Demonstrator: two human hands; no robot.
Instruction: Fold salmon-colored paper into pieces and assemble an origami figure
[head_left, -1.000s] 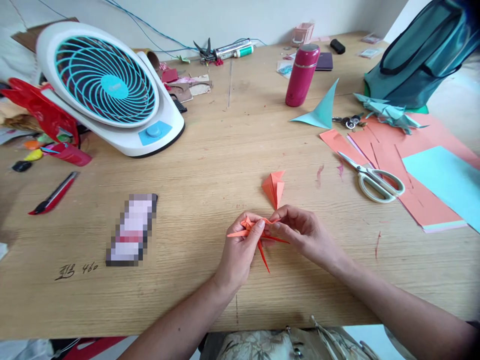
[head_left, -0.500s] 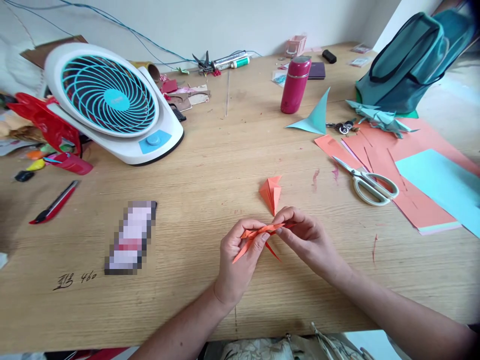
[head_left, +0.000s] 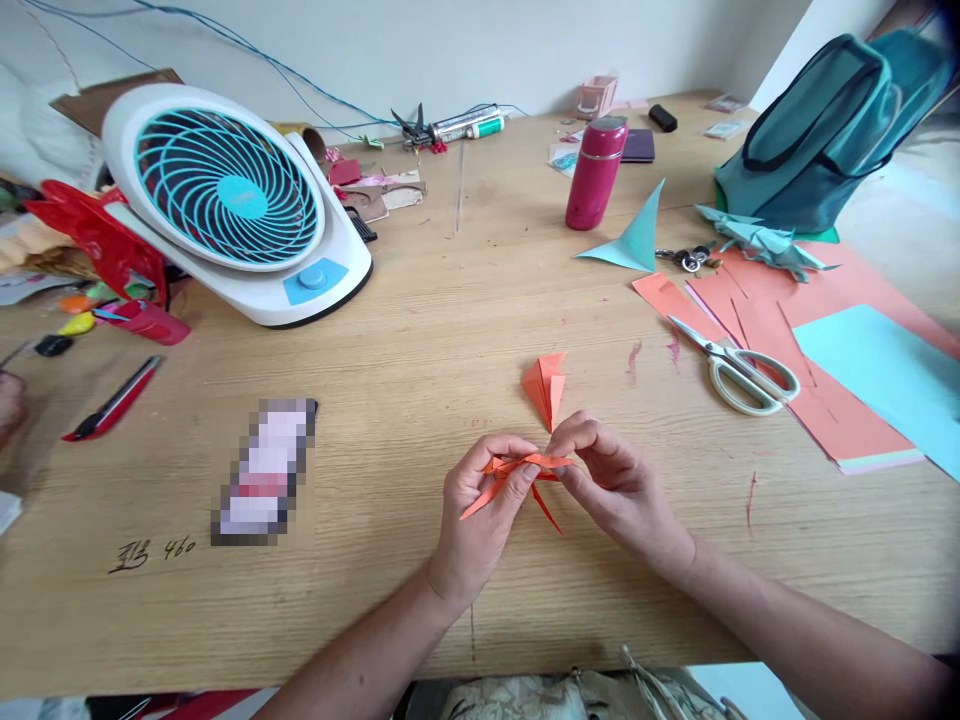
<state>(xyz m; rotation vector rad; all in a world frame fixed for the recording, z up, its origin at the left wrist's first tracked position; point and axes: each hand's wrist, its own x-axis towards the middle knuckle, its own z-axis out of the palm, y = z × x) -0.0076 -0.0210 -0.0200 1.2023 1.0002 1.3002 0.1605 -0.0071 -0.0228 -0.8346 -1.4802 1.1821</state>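
Left hand: our left hand (head_left: pixel 480 510) is pinched shut on the left end of the orange origami piece (head_left: pixel 525 465), thumb on top and fingers curled under.
Right hand: our right hand (head_left: pixel 615 480) clamps the other end of the same piece, so both hands are together with fingertips almost meeting.
Origami piece: held just above the tabletop (head_left: pixel 420 330), middle of the near edge, with thin pointy flaps sticking down and out to the left.
Just behind: a second orange folded cone (head_left: pixel 546 385) lies flat on the wood, close to our right knuckles.
Right side: white-handled scissors (head_left: pixel 739 360) lie on a stack of orange paper sheets (head_left: pixel 825 400), with a light blue sheet (head_left: pixel 877 370) toward the right edge.
Further back right: a teal folded triangle (head_left: pixel 637 240) stands up, keys (head_left: pixel 686 258) just beside it, then a teal origami figure (head_left: pixel 765 240) and a teal backpack (head_left: pixel 825 130) at the far right corner.
Back middle: a magenta flask (head_left: pixel 595 175) stands upright.
Left side: a pixelated flat pack (head_left: pixel 262 470), a red utility knife (head_left: pixel 112 400) nearer the left edge, and pen marks (head_left: pixel 154 552) on the wood.
Far left: a white and teal desk fan (head_left: pixel 225 200) is tilted back, with a red plastic bag (head_left: pixel 97 240) next to it.
Left edge: a bit of another person's hand (head_left: pixel 9 405) pokes in.
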